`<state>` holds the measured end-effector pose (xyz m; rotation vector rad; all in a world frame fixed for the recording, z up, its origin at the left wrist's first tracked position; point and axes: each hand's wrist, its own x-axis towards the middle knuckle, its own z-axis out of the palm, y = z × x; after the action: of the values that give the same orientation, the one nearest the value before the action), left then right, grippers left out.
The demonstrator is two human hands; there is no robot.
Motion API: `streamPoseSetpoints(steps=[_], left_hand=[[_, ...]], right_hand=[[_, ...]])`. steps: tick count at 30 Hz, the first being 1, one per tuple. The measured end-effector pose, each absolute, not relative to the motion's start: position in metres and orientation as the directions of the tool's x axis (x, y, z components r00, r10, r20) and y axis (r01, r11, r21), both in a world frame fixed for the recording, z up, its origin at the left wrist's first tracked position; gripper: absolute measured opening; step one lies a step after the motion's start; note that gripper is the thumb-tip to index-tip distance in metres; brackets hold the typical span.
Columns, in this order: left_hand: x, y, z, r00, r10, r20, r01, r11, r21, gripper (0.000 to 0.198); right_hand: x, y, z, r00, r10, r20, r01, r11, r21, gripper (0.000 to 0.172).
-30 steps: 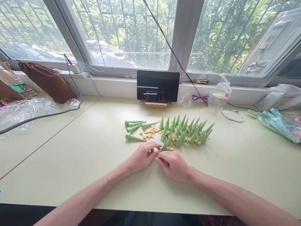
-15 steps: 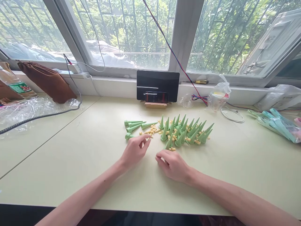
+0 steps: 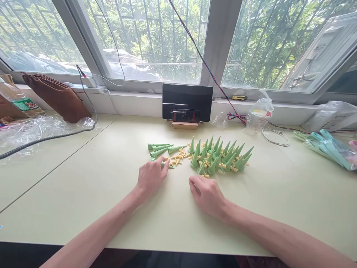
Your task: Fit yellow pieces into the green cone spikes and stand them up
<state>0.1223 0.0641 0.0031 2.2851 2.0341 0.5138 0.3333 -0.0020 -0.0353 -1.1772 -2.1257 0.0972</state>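
Since a second ago, one left hand [image 3: 151, 175] has gone left from beside the right hand [image 3: 208, 193] to a lone green spike [image 3: 170, 167] near the middle of the frame; the right hand has slid slightly right. Thumb and fingers of the left hand are partly spread over this spike, which lies on its side on the counter [image 3: 167, 227]; whether they grip it, I cannot tell. Curled, with its fingertips drawn in, the right hand sits just below one standing spike [image 3: 200, 170] and one yellow fitting [image 3: 206, 175]; anything inside it is hidden.

At least three more spikes [image 3: 158, 152] lie above the left hand. Right of them is a heap of small yellow pieces [image 3: 177, 160], perhaps a dozen, too jumbled for an exact count. Right of centre, roughly twenty spikes [image 3: 213, 165] stand or lean in a crowded group, overlapping, with yellow fittings among them. At upper centre are one tablet [image 3: 186, 97] and one phone [image 3: 186, 116] before it.
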Motion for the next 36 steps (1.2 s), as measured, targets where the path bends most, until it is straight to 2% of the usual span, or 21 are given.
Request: streamPoseSetpoints(steps=[10, 19, 24, 29, 36], left_hand=[[0.1239, 0.0643, 0.0036, 0.117, 0.98, 0.163, 0.971, -0.147, 0.187, 0.031], [0.123, 0.0649, 0.0021, 0.117, 0.98, 0.16, 0.965, -0.15, 0.216, 0.031], [0.1229, 0.0633, 0.002, 0.12, 0.974, 0.195, 0.956, -0.166, 0.244, 0.03], [0.1239, 0.061, 0.002, 0.112, 0.952, 0.284, 0.924, -0.206, 0.324, 0.025], [0.1276, 0.0551, -0.0031, 0.19, 0.819, 0.541, 0.734, -0.485, 0.476, 0.021]], right_hand=[[0.3339, -0.0027, -0.0349, -0.34, 0.774, 0.535, 0.803, 0.534, -0.263, 0.023], [0.3339, -0.0022, -0.0352, -0.35, 0.752, 0.559, 0.834, 0.521, -0.178, 0.026], [0.3324, -0.004, -0.0347, -0.396, 0.706, 0.587, 0.77, 0.604, -0.206, 0.026], [0.3315, -0.0051, -0.0354, -0.481, 0.688, 0.544, 0.682, 0.683, -0.262, 0.024], [0.3322, -0.0045, -0.035, -0.449, 0.73, 0.516, 0.637, 0.666, -0.389, 0.02]])
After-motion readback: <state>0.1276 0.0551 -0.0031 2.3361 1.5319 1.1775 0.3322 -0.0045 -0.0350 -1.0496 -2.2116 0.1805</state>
